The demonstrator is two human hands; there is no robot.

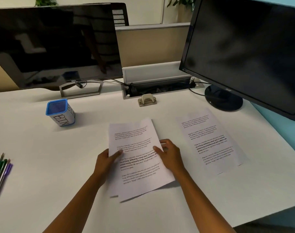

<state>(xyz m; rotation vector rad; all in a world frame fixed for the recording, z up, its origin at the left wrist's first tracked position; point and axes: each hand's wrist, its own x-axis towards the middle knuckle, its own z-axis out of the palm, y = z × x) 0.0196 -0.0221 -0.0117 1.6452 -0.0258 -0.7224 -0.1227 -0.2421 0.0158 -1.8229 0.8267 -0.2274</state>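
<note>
Papers (140, 165): printed sheets, centre of bench (42, 165), just in front of you. Top sheet is skewed over the ones under it, near-right corner lifted, shadow beneath.
Left grip (104, 163): thumb on top of the papers' left edge, fingers under, so pinching the sheets.
Right grip (171, 156): thumb on top at the right edge, fingers curled past it, pinching the same sheets.

Readable txt, top sheet: four short paras, each seems to open "Village life is a peaceful, close-knit...". Third para is partly bold: "Defined by a slower pace", "strong community bonds, local traditions", "primary". Rest too small to read.

Second stack (210, 142): same layout, same bold para, lying flat to the right, apart from the papers.

Blue mesh cup (60, 113), white wrap lettered "BIN", far left of the papers.
Pens (0, 172) at the left bench edge, blurred.
Left monitor (51, 44): Dell badge, screen dark.
Right monitor (244, 47): Acer badge on its lower bezel, screen dark.
Cable tray (156, 86), lid up, btwn the monitors; small beige clip (147, 100) just in front of it.
Nothing lies btwn your grips and the papers.
</note>
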